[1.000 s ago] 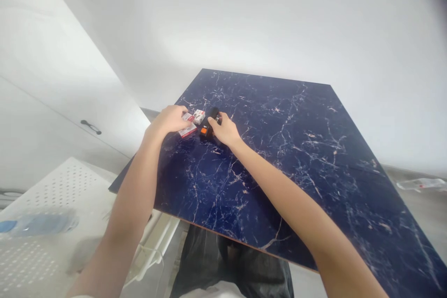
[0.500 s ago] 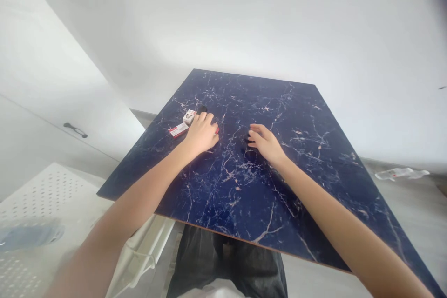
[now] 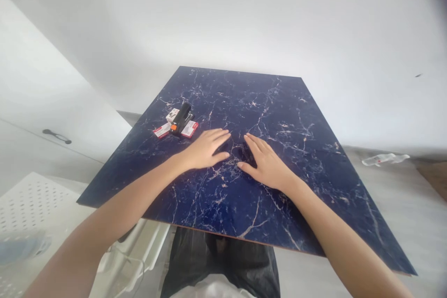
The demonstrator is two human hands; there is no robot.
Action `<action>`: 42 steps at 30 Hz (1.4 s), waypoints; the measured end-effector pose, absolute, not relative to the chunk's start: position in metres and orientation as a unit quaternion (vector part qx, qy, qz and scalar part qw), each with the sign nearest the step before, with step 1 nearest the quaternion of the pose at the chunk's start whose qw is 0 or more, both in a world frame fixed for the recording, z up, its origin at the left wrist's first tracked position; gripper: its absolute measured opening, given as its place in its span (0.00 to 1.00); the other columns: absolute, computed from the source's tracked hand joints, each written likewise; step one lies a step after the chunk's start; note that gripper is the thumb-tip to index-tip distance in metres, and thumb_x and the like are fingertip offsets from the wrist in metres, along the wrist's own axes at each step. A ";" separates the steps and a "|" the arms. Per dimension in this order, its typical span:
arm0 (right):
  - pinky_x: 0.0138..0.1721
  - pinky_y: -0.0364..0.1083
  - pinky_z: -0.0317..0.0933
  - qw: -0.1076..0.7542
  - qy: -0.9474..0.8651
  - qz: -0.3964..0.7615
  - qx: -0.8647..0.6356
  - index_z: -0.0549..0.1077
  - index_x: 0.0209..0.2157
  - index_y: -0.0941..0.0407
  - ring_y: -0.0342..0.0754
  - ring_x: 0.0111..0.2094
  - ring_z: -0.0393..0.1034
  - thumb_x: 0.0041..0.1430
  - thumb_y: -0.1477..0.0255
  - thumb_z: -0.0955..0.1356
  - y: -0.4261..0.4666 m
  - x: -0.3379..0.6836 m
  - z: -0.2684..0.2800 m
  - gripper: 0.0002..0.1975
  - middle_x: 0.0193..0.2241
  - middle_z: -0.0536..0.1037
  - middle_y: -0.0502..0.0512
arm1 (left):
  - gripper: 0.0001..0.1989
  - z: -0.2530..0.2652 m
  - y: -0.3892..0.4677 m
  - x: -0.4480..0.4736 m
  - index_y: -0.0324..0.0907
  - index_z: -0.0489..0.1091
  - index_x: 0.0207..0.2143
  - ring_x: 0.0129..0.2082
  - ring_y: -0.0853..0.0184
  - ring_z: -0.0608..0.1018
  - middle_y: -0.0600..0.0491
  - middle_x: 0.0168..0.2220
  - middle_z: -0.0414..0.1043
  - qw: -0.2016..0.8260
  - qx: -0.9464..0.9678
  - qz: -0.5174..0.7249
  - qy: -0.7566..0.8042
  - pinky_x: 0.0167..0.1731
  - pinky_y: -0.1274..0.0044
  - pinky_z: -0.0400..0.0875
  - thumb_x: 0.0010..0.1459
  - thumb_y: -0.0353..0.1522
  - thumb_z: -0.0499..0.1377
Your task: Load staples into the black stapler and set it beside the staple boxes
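My left hand (image 3: pixel 210 148) is open over the middle of the dark blue marbled tabletop (image 3: pixel 223 205), palm down, thumb apart from the fingers. Facing it, my right hand (image 3: pixel 264 160) is also open and palm down, its fingertips a short gap from the left hand's. Neither hand holds anything. Left of my left hand lies a black stapler (image 3: pixel 181 118) with an orange patch at its near end. Around it are a small white box (image 3: pixel 172 114), a red-and-white box (image 3: pixel 162 131) on its left and another red-and-white box (image 3: pixel 190 129) on its right, partly hidden by the stapler.
A white perforated surface (image 3: pixel 31 195) with a clear bluish plastic item (image 3: pixel 23 247) stands lower left. A white cabinet front with a dark handle (image 3: pixel 57 136) is at the left. On the floor at right lies a clear plastic bottle (image 3: pixel 384 159).
My left hand has come off the stapler and boxes and moved right, uncovering them. My right hand has opened out flat, fingers extended. The view has shifted slightly.
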State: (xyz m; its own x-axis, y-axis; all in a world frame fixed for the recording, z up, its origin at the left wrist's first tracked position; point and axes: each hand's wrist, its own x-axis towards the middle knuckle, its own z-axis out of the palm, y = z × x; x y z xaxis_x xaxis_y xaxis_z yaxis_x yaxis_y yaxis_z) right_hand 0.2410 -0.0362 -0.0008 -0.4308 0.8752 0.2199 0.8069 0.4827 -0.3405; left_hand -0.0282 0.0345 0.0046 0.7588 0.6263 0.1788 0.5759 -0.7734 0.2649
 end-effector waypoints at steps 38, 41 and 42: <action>0.73 0.69 0.45 0.124 -0.858 0.131 -0.481 0.51 0.76 0.58 0.67 0.75 0.45 0.70 0.44 0.61 -0.044 0.225 -0.005 0.45 0.74 0.54 0.69 | 0.38 -0.003 0.018 -0.014 0.40 0.50 0.76 0.77 0.51 0.50 0.44 0.77 0.45 0.146 0.948 0.045 0.278 0.75 0.57 0.44 0.73 0.50 0.52; 0.74 0.67 0.44 0.120 -0.859 0.125 -0.482 0.52 0.75 0.60 0.66 0.76 0.45 0.70 0.44 0.60 -0.044 0.225 -0.006 0.45 0.75 0.54 0.68 | 0.38 -0.002 0.018 -0.013 0.40 0.49 0.76 0.77 0.52 0.49 0.45 0.77 0.44 0.147 0.948 0.037 0.279 0.75 0.58 0.43 0.73 0.50 0.51; 0.74 0.67 0.44 0.118 -0.859 0.124 -0.483 0.53 0.75 0.60 0.66 0.76 0.44 0.70 0.44 0.60 -0.044 0.225 -0.006 0.45 0.75 0.54 0.68 | 0.38 -0.002 0.018 -0.013 0.40 0.49 0.76 0.77 0.52 0.49 0.45 0.77 0.43 0.147 0.948 0.033 0.280 0.75 0.58 0.43 0.73 0.50 0.51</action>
